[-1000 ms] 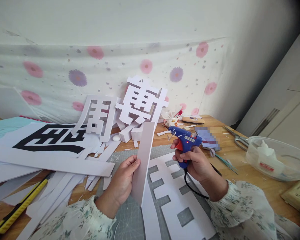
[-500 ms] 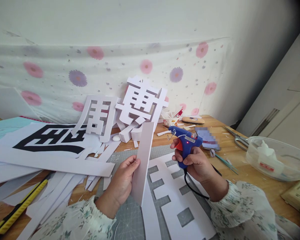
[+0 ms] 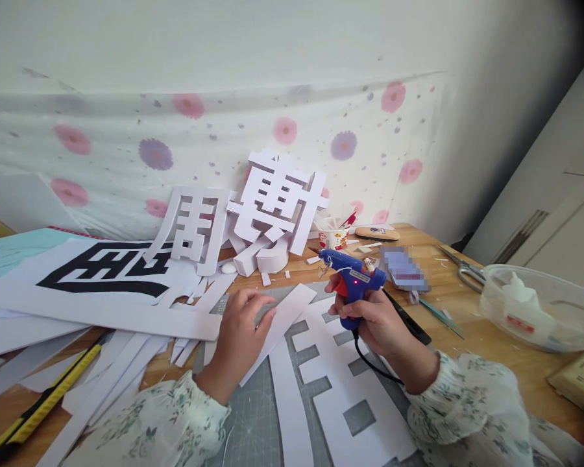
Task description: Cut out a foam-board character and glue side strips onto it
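Note:
My right hand (image 3: 377, 321) grips a blue hot glue gun (image 3: 356, 282) by its handle, fingers around the orange-red trigger, nozzle pointing left. A small red light glows on its side. My left hand (image 3: 243, 331) is empty, thumb and fingers apart, just over a white foam board strip (image 3: 287, 321) lying slanted on the grey cutting mat (image 3: 253, 421). Whether it touches the strip I cannot tell. Between my arms lies a white cut-out character (image 3: 335, 389) with square openings, flat on the mat.
White raised characters (image 3: 277, 201) lean at the back, beside a paper cup (image 3: 333, 237) of scraps. A printed sheet (image 3: 107, 269), board offcuts and a yellow utility knife (image 3: 43, 402) lie left. Scissors (image 3: 467, 272), tweezers (image 3: 442, 316) and a clear plastic tub (image 3: 545, 308) sit right.
My left hand has let go of the foam board strip, which was upright and now lies on the mat. The glue gun has shifted slightly left and down in my right hand.

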A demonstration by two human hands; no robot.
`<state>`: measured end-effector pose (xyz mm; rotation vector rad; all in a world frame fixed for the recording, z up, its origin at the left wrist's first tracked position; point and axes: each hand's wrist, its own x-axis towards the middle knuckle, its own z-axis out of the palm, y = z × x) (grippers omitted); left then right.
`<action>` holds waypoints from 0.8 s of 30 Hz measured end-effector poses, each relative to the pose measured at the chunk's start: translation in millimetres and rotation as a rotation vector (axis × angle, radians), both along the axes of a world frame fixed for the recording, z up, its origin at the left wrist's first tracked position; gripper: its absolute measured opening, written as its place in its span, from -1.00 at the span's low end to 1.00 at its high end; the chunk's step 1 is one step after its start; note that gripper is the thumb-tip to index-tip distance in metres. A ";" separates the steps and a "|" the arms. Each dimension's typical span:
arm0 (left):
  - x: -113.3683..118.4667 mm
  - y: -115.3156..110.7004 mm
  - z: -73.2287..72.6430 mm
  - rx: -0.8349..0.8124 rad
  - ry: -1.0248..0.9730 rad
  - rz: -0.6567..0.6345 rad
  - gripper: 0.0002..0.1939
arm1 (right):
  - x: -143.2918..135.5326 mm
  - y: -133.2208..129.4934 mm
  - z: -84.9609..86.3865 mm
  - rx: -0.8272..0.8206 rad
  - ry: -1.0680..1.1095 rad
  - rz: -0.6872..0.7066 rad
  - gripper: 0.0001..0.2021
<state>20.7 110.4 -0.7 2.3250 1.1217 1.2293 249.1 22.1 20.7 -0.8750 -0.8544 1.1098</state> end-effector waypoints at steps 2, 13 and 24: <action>5.7 -12.5 8.0 0.338 -0.062 -0.030 -0.89 | -4.6 -0.3 -2.8 -0.010 -0.071 -0.004 -0.67; 21.8 -47.4 26.9 0.607 -0.136 -0.030 -0.83 | -37.0 -9.3 -9.9 0.083 -0.511 0.236 -0.75; 20.0 -47.0 25.7 0.552 -0.135 -0.049 -0.86 | -38.5 -9.3 -11.8 0.173 -0.591 0.225 -0.88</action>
